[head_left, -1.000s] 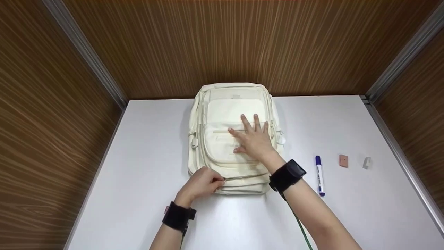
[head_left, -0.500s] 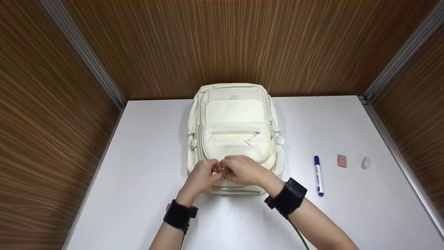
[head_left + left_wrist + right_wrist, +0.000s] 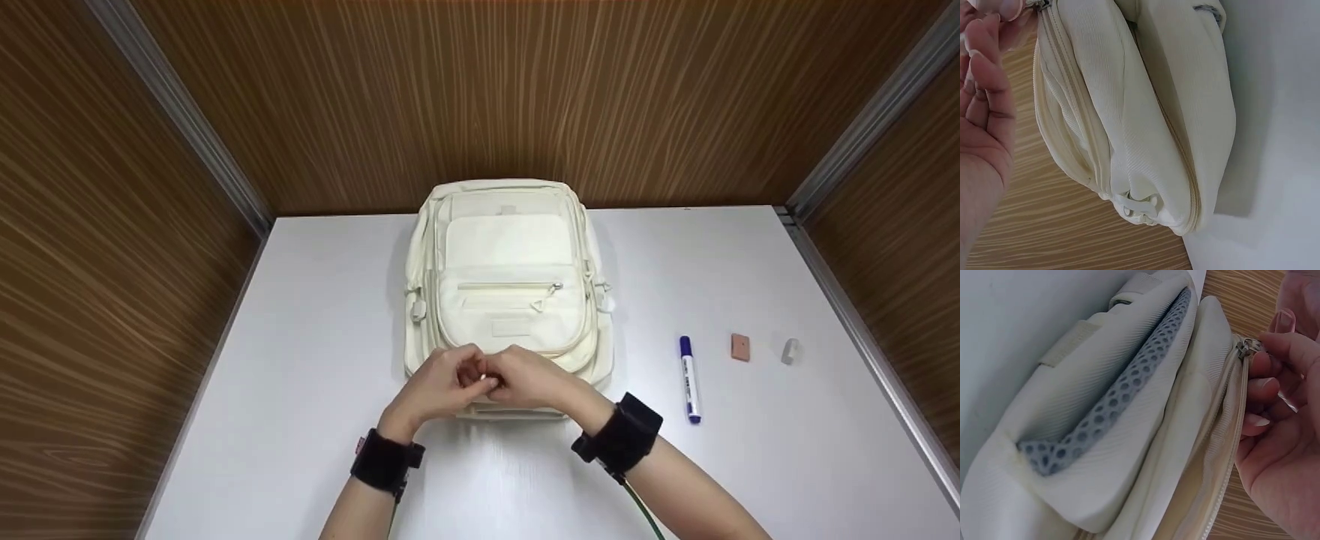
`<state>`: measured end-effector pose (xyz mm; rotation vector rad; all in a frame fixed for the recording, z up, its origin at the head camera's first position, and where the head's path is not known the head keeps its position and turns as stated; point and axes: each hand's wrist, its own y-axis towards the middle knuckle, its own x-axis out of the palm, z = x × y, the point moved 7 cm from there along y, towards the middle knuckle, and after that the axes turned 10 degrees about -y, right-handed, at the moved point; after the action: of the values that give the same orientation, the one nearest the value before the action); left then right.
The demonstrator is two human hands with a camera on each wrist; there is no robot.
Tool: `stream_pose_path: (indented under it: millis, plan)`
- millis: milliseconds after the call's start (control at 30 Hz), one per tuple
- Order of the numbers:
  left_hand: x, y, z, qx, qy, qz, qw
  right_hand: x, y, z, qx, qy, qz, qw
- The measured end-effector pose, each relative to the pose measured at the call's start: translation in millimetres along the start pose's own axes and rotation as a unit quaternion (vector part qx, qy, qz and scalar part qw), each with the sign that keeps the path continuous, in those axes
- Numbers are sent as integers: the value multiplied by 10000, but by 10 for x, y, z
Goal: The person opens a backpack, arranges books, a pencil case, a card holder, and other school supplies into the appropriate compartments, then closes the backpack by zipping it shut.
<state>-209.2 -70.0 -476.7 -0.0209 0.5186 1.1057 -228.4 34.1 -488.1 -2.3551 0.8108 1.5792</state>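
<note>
A cream backpack lies flat on the white table, front side up. Both hands meet at its near edge. My left hand and my right hand have curled fingers touching each other over the zipper there. In the left wrist view, the fingertips of my left hand pinch at a metal zipper slider. The right wrist view shows my right hand pinching a zipper slider at the seam, beside the grey mesh back padding.
A blue-capped white marker, a small brown block and a small pale grey piece lie in a row on the table to the right of the backpack. Wood-panelled walls close in the back and both sides.
My right hand left the front pocket, where it lay flat, and came to the near edge to join my left hand at the zipper. Both hands then shifted slightly nearer.
</note>
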Motion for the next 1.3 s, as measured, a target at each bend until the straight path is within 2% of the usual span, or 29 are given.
stream_pose_path:
  millis: [100, 200, 333, 467, 633, 833, 1033, 1300]
  plan:
    - [-30, -13, 11, 179, 110, 44, 9998, 1, -27, 23, 192, 59, -58, 9998]
    - [-87, -17, 10, 524, 653, 282, 9961, -21, -44, 25, 291, 36, -75, 9995]
    - [-125, -13, -28, 969, 1731, 516, 9788, -62, -58, 9, 375, -136, -61, 9992]
    - [-114, -12, -106, 952, 2310, 461, 9672, -57, -65, 10, 660, -275, -85, 9974]
    - [-80, 12, -175, 933, 2495, 340, 9633, -30, -90, 47, 1222, -322, 6, 9920]
    - [-80, 57, -202, 994, 2790, 533, 9537, -25, -117, 64, 1605, -293, 49, 9866]
    - [-83, 73, -205, 1061, 2880, 684, 9493, -37, -164, 88, 2015, 139, 260, 9791]
    - [-84, 93, -193, 1236, 2997, 836, 9423, -69, -239, 101, 2117, 130, 264, 9769]
